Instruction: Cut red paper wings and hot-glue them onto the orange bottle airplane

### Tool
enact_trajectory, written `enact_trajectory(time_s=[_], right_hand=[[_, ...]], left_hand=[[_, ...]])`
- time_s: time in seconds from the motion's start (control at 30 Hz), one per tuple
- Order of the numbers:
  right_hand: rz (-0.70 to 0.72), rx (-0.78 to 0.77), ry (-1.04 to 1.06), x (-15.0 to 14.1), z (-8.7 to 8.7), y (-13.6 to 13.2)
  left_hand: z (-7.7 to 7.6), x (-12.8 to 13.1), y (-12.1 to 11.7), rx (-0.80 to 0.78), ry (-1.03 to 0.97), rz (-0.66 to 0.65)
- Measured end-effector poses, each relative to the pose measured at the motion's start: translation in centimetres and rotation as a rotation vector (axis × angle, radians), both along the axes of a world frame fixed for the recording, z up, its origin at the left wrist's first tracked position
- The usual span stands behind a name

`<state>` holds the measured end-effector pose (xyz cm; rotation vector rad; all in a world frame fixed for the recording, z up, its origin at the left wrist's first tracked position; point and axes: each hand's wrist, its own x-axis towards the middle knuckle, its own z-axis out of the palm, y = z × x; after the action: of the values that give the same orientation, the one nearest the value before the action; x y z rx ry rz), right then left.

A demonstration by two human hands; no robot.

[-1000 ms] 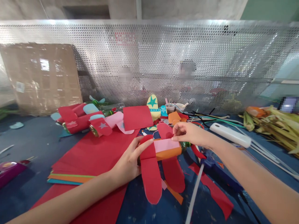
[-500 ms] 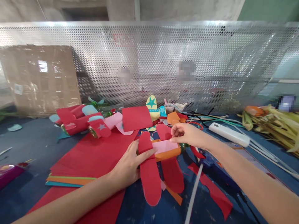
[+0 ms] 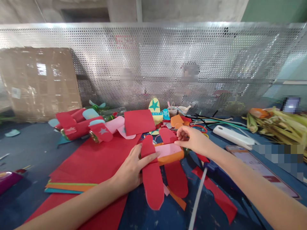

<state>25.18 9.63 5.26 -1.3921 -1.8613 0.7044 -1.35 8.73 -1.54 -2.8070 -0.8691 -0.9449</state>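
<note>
A toy plane [image 3: 170, 156] is held in front of me, its body wrapped in orange paper with a pink paper strip [image 3: 168, 149] on top. Two long red rounded wings lie across it, the nearer one [image 3: 153, 188] toward the left end. My left hand [image 3: 134, 164] is wrapped round that left end, thumb pressed over the red wing and the pink strip's edge. At the far right end of the pink strip, my right hand [image 3: 187, 137] is pinched, fingers curled, touching the strip. Green bottle plastic shows just beyond that end.
Red paper sheets [image 3: 91, 159] lie at left, with finished red planes [image 3: 79, 124] behind. A blue glue gun [image 3: 219, 177] with a white glue stick [image 3: 198, 198] rests under my right forearm. A phone [image 3: 263, 172], white power strip [image 3: 232, 135] and dried husks [image 3: 283, 127] are at right.
The view has shifted slightly, revealing more of the phone at right. Both hands keep nearly the same hold on the plane and pink strip.
</note>
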Motion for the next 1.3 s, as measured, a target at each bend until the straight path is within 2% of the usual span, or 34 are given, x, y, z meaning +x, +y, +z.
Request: enact_trajectory(time_s=[0.13,0.47,0.7,0.8,1.0,1.3], right_hand=[[-0.02,0.061,-0.015,0.6,0.1,-0.4],[0.003,0.115,-0.115,0.7,-1.1,-1.2],[0.041,0.296,-0.231,-0.4,-0.9,-2.5],[0.098,0.362,-0.326,-1.2,-1.0,-3.0],[0.121,0.506,-0.478,-2.1,-1.4,-3.4],[0.149,0.599,-0.542,-2.5,-1.8,-3.9]], left_hand=[[0.1,0.1,0.0,0.0,-0.016,0.001],[0.3,0.2,-0.1,-0.024,-0.003,0.019],[0.9,0.4,-0.4,-0.056,0.047,0.018],[0.8,0.5,-0.4,-0.043,0.051,0.0],[0.7,0.4,-0.4,-0.047,0.046,0.004],[0.5,0.5,-0.3,-0.06,0.006,0.039]])
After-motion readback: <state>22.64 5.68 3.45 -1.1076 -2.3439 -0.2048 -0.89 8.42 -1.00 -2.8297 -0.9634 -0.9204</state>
